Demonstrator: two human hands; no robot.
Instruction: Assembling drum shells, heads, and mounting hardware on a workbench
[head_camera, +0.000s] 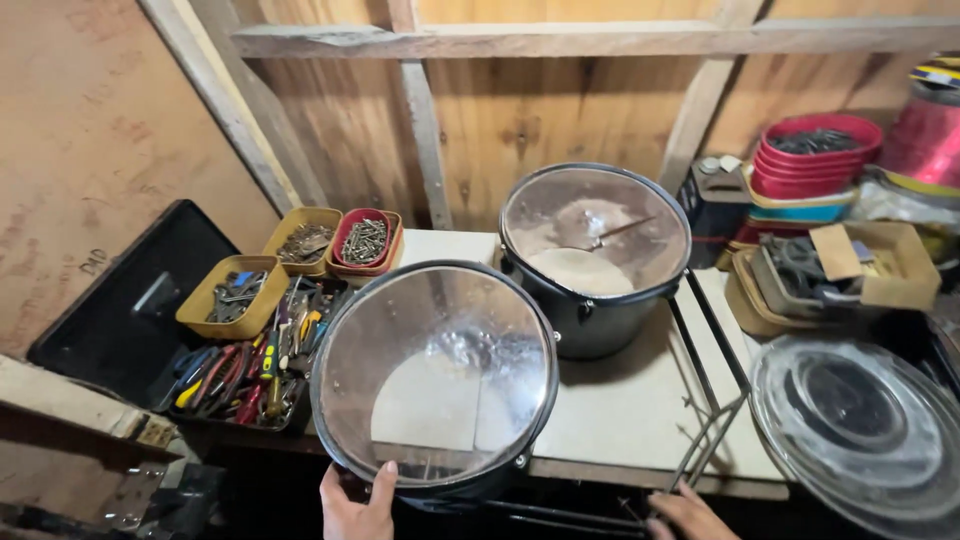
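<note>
My left hand (357, 508) grips the near rim of a black drum shell with a clear head (434, 378), which stands tilted at the front edge of the pale bench (620, 410). My right hand (686, 514) rests at the bench's front edge, its fingertips touching thin black metal rods (712, 432) of a stand lying there. A second black drum with a clear head (594, 258) stands upright behind, further back on the bench.
Left of the drums sit an open black case (120, 300) with pliers and screwdrivers (240, 372), and yellow and red trays of screws (365, 240). At right lie clear drum heads (862, 428), a cardboard box (880, 262) and stacked red bowls (815, 155). Wooden wall behind.
</note>
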